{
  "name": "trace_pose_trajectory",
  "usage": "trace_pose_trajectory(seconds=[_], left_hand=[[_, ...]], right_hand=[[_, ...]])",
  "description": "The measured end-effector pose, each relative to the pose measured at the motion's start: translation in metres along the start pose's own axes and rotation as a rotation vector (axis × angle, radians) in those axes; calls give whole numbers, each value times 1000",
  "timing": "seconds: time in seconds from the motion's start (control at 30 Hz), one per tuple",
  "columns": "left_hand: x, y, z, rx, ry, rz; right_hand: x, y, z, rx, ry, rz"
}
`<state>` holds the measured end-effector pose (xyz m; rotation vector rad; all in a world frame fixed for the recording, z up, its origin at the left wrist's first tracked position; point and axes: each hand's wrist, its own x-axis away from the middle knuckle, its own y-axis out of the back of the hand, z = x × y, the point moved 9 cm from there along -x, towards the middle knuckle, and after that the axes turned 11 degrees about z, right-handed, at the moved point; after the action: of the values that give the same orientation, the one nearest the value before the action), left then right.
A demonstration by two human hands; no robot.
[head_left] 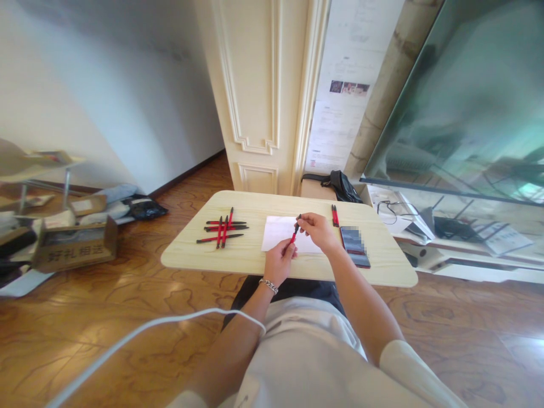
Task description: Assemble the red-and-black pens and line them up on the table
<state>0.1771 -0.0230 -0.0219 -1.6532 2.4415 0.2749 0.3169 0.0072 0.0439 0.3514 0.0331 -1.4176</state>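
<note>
Between my two hands a red and black pen (pixel 294 236) is held at a slant above a sheet of white paper (pixel 272 231). My left hand (pixel 279 259) is closed around its red lower part. The fingers of my right hand (pixel 317 229) pinch the black upper end. To the left, several red and black pens (pixel 221 229) lie crossed over one another on the table. On the right side, two more such pens (pixel 335 215) lie side by side, just beyond a dark flat object (pixel 354 245) that is partly blurred out.
The pale wooden table (pixel 238 260) has rounded corners. A black bag (pixel 344 186) sits on a box behind it. A large screen (pixel 467 107) and a cabinet (pixel 476 272) stand at right. A cardboard box (pixel 74 246) is on the floor at left. A white cable (pixel 161 322) crosses my left forearm.
</note>
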Motion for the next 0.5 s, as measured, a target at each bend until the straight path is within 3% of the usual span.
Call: trace_pose_trajectory(seconds=[0.5], left_hand=[[-3, -4, -1, 85, 27, 103]], right_hand=[[5, -4, -2, -89, 19, 24]])
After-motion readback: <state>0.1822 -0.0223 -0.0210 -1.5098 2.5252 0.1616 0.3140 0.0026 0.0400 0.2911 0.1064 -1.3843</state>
